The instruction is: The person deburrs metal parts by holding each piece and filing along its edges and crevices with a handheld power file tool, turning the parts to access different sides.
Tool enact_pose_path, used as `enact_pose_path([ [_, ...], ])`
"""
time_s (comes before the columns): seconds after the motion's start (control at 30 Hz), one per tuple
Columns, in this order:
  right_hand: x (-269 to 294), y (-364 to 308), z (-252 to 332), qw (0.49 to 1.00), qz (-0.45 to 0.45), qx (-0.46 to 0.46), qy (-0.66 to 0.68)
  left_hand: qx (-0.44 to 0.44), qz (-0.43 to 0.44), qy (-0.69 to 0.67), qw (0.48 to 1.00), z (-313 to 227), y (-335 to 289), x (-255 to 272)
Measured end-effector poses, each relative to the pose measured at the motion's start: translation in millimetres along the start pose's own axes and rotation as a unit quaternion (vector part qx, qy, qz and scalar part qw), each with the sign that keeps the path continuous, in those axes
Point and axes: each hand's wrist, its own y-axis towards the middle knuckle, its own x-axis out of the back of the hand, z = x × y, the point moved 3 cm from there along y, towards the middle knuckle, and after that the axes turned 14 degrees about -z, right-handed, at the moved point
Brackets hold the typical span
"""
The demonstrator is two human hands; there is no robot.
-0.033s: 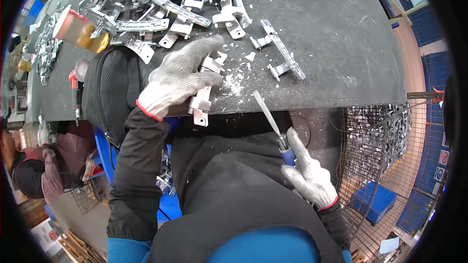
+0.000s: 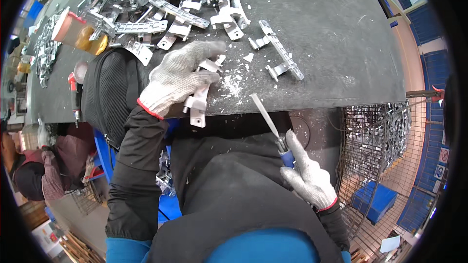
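My left hand [image 2: 178, 75], in a white knit glove with a red cuff, is closed over a silver metal bracket [image 2: 197, 109] at the table's front edge. Its fingers and palm cover the bracket's middle; the drilled lower end juts slightly past the edge. Over my lap my right hand [image 2: 309, 175], gloved alike, holds a file [image 2: 265, 114] by its blue handle [image 2: 287, 158]. The file's flat grey blade points up and left, apart from the bracket. White flakes [image 2: 233, 85] lie just right of the bracket. A second bracket [image 2: 278, 51] rests farther right on the table.
Many silver brackets [image 2: 141, 27] are heaped at the back left of the dark table [image 2: 336, 39]. A black mesh case [image 2: 109, 95], a red air tool [image 2: 74, 92] and a tipped clear jar [image 2: 70, 31] stand left. Beneath, right, is a wire cage [image 2: 370, 141] of metal parts.
The bracket under my left hand has turned slightly, its lower end a little farther left. My right hand and the file have hardly moved.
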Motion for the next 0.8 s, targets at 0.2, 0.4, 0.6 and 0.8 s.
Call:
enact_pose_path([
  [0.2, 9, -9, 2, 0.998, -0.002, 0.023, -0.062, -0.134, -0.278, 0.175, 0.935, 4, -31, -7],
  [0.4, 14, 7, 23, 0.973, 0.121, 0.057, -0.186, -0.085, -0.392, 0.145, 0.905, 38, -60, -21],
  [0.6, 9, 28, 39, 0.975, 0.192, 0.081, -0.082, -0.048, -0.369, 0.077, 0.925, 48, -64, -21],
  [0.8, 4, 45, 53, 0.973, 0.229, 0.017, -0.036, -0.045, -0.384, 0.076, 0.919, 49, -65, -20],
])
